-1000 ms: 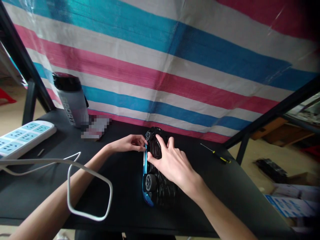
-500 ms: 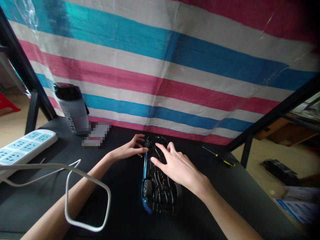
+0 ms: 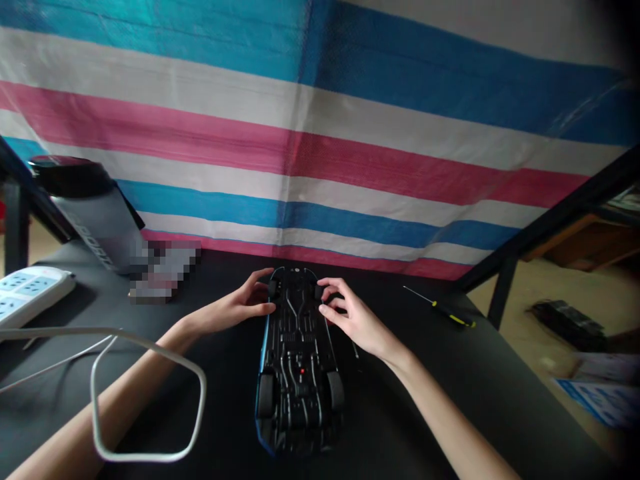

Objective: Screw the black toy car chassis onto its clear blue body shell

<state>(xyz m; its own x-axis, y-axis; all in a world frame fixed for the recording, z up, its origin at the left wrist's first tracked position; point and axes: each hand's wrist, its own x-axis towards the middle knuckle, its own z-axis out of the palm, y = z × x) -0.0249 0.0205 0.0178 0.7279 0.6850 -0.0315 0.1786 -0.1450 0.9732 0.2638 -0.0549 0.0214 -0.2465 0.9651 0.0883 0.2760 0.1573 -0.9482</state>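
Your toy car (image 3: 301, 347) lies wheels-up near the desk's (image 3: 400, 413) far edge, black underside showing, blue along its side. Your left hand (image 3: 247, 300) and right hand (image 3: 350, 317) bracket its far end, fingers curled narrow.

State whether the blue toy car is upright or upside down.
Upside down: the blue toy car has its black underside facing up, with the wheels exposed.

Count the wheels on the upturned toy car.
4. The near left wheel and near right wheel are at the toy car's closer end; the far left wheel is by the left hand, the far right wheel by the right hand.
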